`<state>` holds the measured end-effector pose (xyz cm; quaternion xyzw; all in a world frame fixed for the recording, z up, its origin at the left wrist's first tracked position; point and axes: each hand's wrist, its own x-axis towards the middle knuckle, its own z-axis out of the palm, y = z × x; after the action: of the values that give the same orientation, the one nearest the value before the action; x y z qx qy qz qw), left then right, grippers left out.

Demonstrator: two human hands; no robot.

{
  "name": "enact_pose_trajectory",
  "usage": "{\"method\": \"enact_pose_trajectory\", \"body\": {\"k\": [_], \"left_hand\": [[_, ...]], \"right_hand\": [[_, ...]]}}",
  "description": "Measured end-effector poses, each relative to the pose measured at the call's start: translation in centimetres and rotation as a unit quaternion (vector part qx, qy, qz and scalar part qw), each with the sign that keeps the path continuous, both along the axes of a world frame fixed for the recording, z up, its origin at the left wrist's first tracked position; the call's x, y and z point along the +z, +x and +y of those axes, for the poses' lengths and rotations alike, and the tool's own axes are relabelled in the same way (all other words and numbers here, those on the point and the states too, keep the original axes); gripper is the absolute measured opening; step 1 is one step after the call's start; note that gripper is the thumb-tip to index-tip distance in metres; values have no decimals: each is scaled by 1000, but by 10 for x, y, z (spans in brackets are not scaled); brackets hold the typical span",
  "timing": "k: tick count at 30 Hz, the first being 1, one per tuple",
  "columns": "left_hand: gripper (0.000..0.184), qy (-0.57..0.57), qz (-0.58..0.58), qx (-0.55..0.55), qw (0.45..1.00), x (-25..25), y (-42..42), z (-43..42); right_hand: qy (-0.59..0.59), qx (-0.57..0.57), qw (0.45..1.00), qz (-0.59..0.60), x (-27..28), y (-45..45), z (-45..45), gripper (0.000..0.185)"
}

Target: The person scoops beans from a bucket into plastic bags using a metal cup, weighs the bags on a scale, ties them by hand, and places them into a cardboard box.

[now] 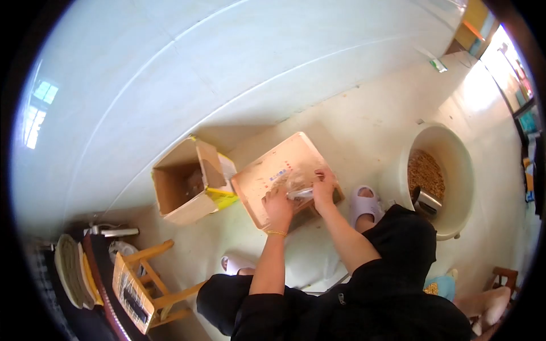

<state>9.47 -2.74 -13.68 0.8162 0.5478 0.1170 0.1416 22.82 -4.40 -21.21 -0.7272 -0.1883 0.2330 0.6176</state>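
In front of me stands a tan, flat-topped surface (267,160) with a raised rim and small blue and red print. On it lies a crumpled clear plastic bag (300,194), partly hidden by my fingers. My left hand (277,207) has its fingers closed on the bag's near left side. Just to the right, my right hand (324,190) pinches the bag's other side. Whether the bag holds anything is too unclear to tell.
An open cardboard box (187,207) stands left of the surface. At right is a large cream bucket (463,187) of brown kernels with a metal scoop (426,202). A wooden stool (162,298) is at lower left. Another person's hand (492,307) shows at lower right.
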Motion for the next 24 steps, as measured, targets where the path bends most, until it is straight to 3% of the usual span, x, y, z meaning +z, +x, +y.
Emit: {"method": "enact_pose_trajectory", "body": {"k": [2, 5, 8, 11, 13, 15, 17, 18, 20, 22, 24], "left_hand": [[29, 30, -28, 32, 999, 9, 5, 5], [22, 65, -76, 61, 993, 31, -1, 14], [25, 76, -111, 71, 988, 52, -9, 22], [23, 171, -192, 69, 964, 84, -30, 42], [23, 130, -196, 148, 961, 122, -46, 54], [23, 165, -239, 173, 941, 185, -75, 70], [22, 199, -231, 211, 929, 197, -114, 99], [22, 150, -230, 220, 936, 217, -124, 103], [21, 181, -232, 217, 931, 215, -154, 128], [20, 147, -133, 238, 951, 214, -171, 144], [19, 141, -109, 238, 955, 194, -184, 159]], "right_hand": [[6, 11, 996, 85, -21, 0, 2, 18], [-49, 31, 976, 208, 45, -3, -4, 18], [-48, 71, 968, 236, 48, -5, -4, 17], [-54, 102, 960, 256, 45, -14, -4, 16], [-50, 123, 955, 264, 41, -19, -4, 16], [-47, 147, 950, 270, 40, -25, -3, 16], [-75, 186, 954, 224, 41, -28, -5, 15], [-77, 186, 954, 223, 39, -30, -6, 15], [-89, 213, 950, 208, 35, -32, -7, 15], [-93, 223, 951, 191, 28, -32, -8, 16], [-98, 232, 952, 174, 22, -32, -7, 16]]}}
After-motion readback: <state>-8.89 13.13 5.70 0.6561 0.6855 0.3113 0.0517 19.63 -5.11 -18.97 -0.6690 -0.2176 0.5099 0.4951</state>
